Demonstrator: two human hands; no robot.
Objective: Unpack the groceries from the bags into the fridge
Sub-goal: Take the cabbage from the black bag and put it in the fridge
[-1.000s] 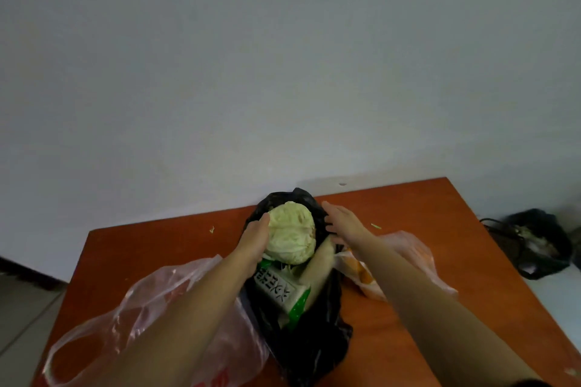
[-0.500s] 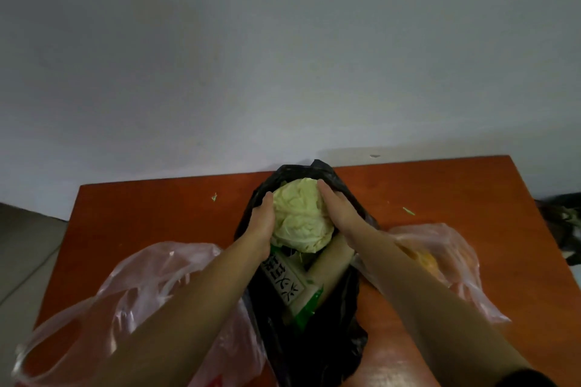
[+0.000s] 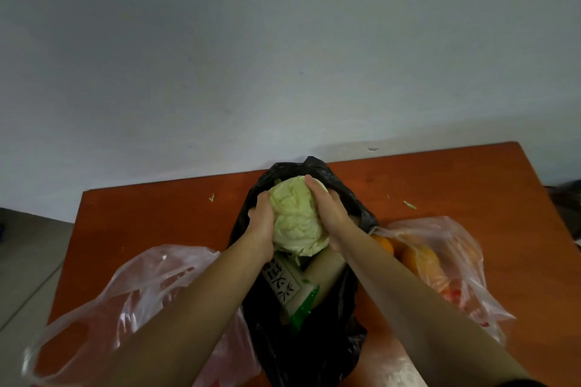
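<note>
Cabbage (image 3: 295, 217), pale green and round, is sitting at the mouth of the black bag (image 3: 314, 355), caught between both hands. The left grip (image 3: 261, 223) is cupping its left flank, and the right grip (image 3: 327, 214) is wrapping over its right side with fingertips reaching the top; both are closing on the cabbage. Whether it is resting on the goods below or hanging free I cannot tell.

Just below it, inside the same bag, a white and green carton (image 3: 289, 286) with dark printed characters is lying tilted. A pale beige roll (image 3: 323, 267) is lying beside it on the right, and what that roll is cannot be made out.

The black bag is lying in the middle of the table (image 3: 157, 217), an orange-brown surface running back to meet a plain grey-white wall (image 3: 283, 56). A clear pinkish bag (image 3: 141, 292) is slumping to the left of the black one, under the left forearm. Another clear bag (image 3: 456, 248) is lying to the right, with oranges (image 3: 421, 258) showing through it. A small green scrap (image 3: 212, 197) is lying on the bare table left of the black bag, and a second scrap (image 3: 409, 205) is lying to its right.

Grey floor (image 3: 25, 261) is showing beyond the table's left edge. Something dark (image 3: 566, 198) is sitting past the right edge, too cut off to name.
</note>
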